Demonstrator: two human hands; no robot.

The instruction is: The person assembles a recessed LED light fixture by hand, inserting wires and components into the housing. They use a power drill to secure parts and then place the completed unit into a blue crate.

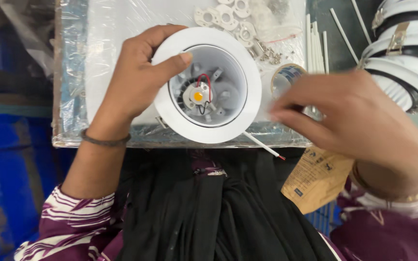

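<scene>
Downlight point(208, 84): round white housing, held face-up over the near edge of the worktop point(73, 72), centre of view. Wide white rim; inside, a grey finned well with a small LED chip point(198, 96), yellow at the middle. Red and black wires point(206, 81) loop from the chip's right side. A thin white lead point(262, 146) exits the near right of the rim and ends in a red tip past the worktop edge.

Left hand point(134, 79): clamped on the downlight's left side, thumb over the rim pointing into the well, fingers curled around the far edge. Dark band at the wrist.

Right hand point(354, 118): just right of the downlight, fingers pointing left and loosely curled, motion-blurred. Apart from the rim by a small gap; whether the fingertips pinch something small I cannot tell.

Worktop is covered in clear plastic film. Far of the downlight: a cluster of white plastic rings point(226, 17). Far right of it: small metal screws and clips point(267, 53), a tape roll point(286, 77) partly behind the right hand, white sticks point(315, 43). Far right corner: stack of white fixtures point(402, 53) with metal spring clips. Near right: brown cardboard tag point(315, 179) on the lap, over dark cloth point(218, 208).
</scene>
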